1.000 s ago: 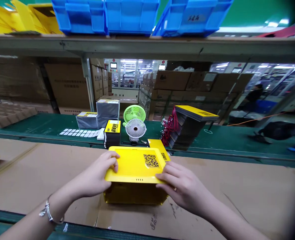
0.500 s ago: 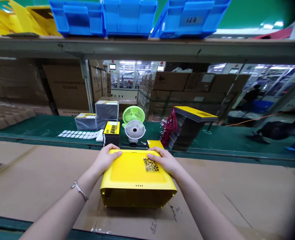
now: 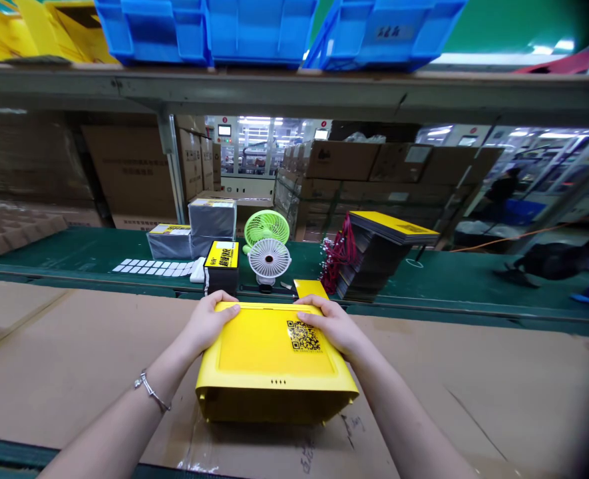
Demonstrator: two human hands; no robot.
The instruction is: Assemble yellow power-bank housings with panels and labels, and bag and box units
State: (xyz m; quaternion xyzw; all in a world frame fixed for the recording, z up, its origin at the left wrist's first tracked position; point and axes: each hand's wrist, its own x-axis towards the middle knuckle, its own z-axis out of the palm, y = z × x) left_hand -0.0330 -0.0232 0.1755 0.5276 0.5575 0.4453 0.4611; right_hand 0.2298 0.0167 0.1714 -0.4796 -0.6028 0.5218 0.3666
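Note:
A yellow plastic housing [image 3: 274, 352] with a black QR code on its upper face is held between both hands above the brown cardboard. Its open side faces me, and its inside is dark. My left hand [image 3: 210, 322] grips the far left corner, thumb on top. My right hand [image 3: 331, 324] grips the far right corner, its thumb beside the QR code. The undersides of the fingers are hidden behind the housing. Just beyond it are a stack of black and yellow cards [image 3: 221, 266], a white fan [image 3: 269, 259] and a yellow card [image 3: 310, 289].
A green fan [image 3: 267, 228], wrapped grey boxes [image 3: 213, 219], white stickers [image 3: 154, 267], red wires [image 3: 339, 256] and a tall leaning stack [image 3: 374, 259] stand on the green belt [image 3: 478, 286]. Blue bins [image 3: 259, 33] line the shelf [image 3: 284, 93] overhead.
The yellow housing has come slightly nearer and looks larger, its upper face more turned towards me. Both hands have kept their hold on it. The view has shifted slightly.

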